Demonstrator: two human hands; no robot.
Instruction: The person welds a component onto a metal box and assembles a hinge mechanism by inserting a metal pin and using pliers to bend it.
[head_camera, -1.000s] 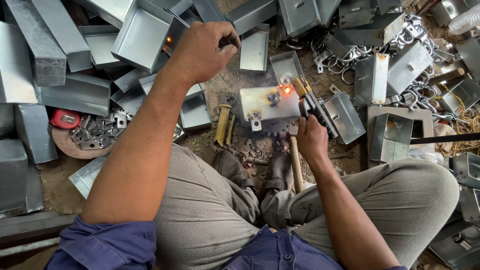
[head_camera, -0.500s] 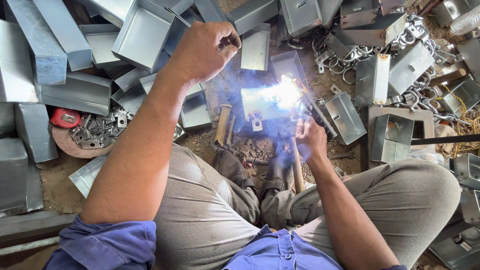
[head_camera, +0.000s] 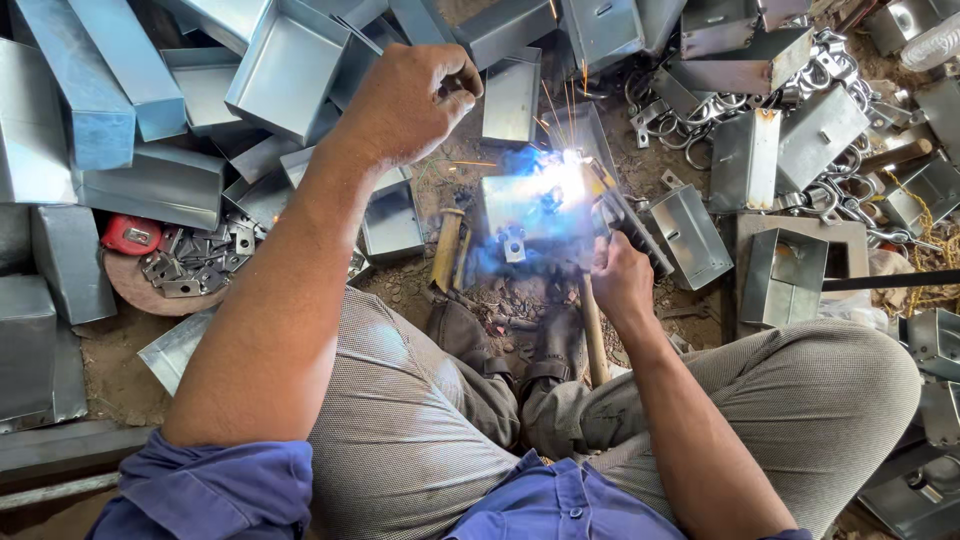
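Right hand (head_camera: 620, 275) gripping electrode holder (head_camera: 632, 228), probably against metal box (head_camera: 528, 215).

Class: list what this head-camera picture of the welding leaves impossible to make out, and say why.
- Head view: the weld point on the metal box, washed out by arc glare.
- What the raised left hand pinches: too small.
- Tool tip in the right hand: lost in glare.

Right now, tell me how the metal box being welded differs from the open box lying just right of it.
The welded box lies under the arc's glare and blue smoke, sparks flying from its top corner; the open box lies unlit. The welded box shows a flat face with a small tab; the open box shows its hollow inside. The right hand works at the welded box only. Both are grey sheet metal.
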